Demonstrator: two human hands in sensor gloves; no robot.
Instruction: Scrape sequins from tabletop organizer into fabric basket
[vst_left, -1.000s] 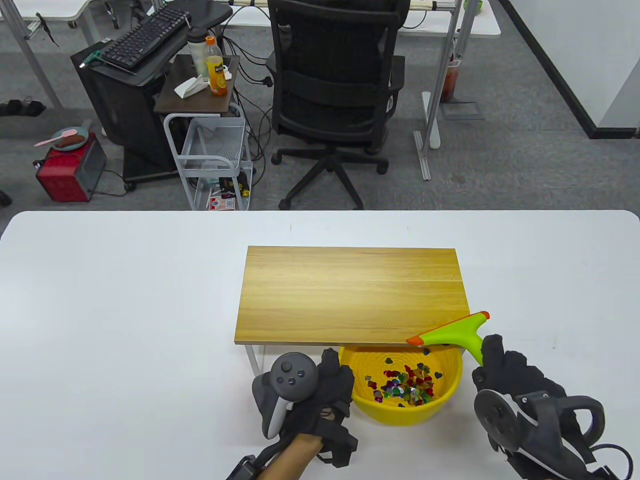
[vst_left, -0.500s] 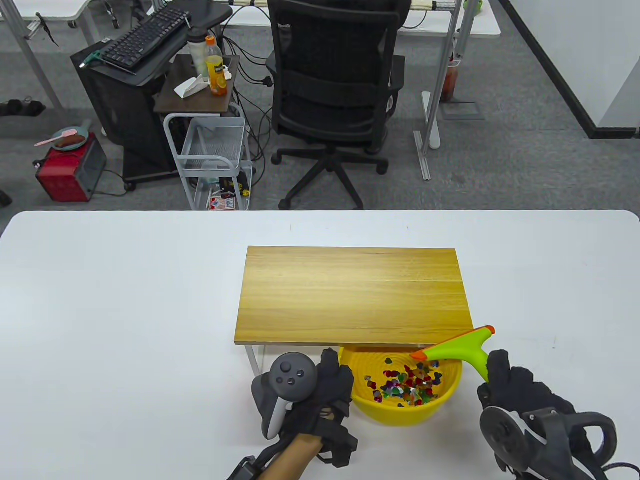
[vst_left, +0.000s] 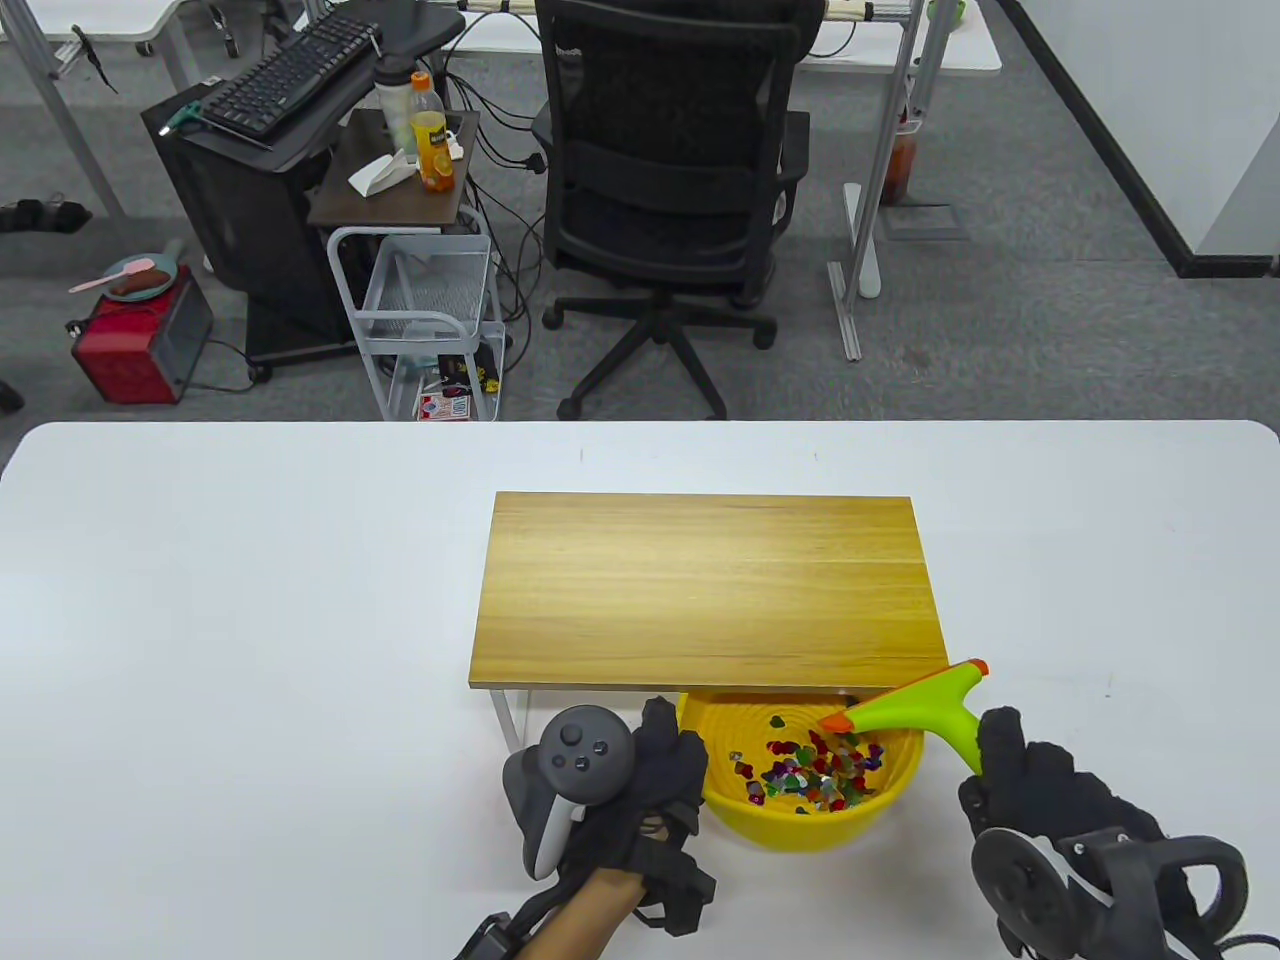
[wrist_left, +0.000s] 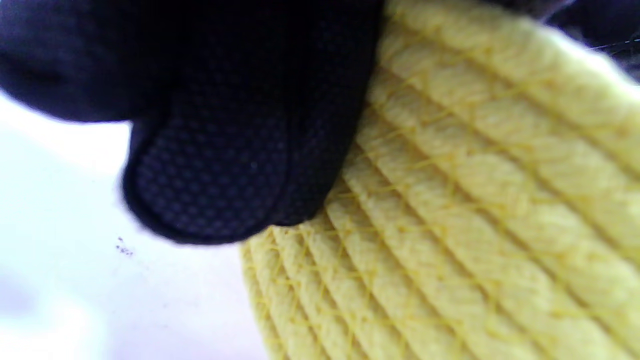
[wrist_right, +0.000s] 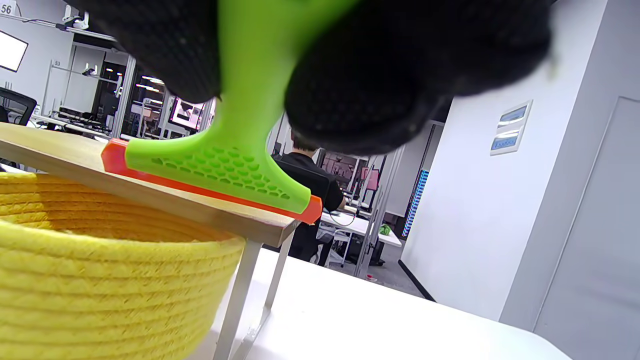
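Note:
A wooden tabletop organizer (vst_left: 710, 590) stands on white legs in the middle of the table; its top is bare. A yellow fabric basket (vst_left: 880, 800) sits at its front edge, partly under it, with a heap of coloured sequins (vst_left: 815, 770) inside. My left hand (vst_left: 660, 790) rests against the basket's left wall, its fingers (wrist_left: 225, 150) on the woven side (wrist_left: 475, 200). My right hand (vst_left: 1030, 790) grips the handle of a green scraper (vst_left: 915, 705) with an orange blade. The scraper (wrist_right: 225, 165) hangs over the basket (wrist_right: 100, 280) at the organizer's front right corner (wrist_right: 260, 225).
The white table (vst_left: 250, 650) stretches wide to the left and right of the organizer. Beyond its far edge stand a black office chair (vst_left: 670, 200) and a white wire cart (vst_left: 420, 310).
My right hand has pulled the scraper toward me, off the organizer's front right edge and over the basket. A few sequins dropped in. The left hand and the basket have stayed put.

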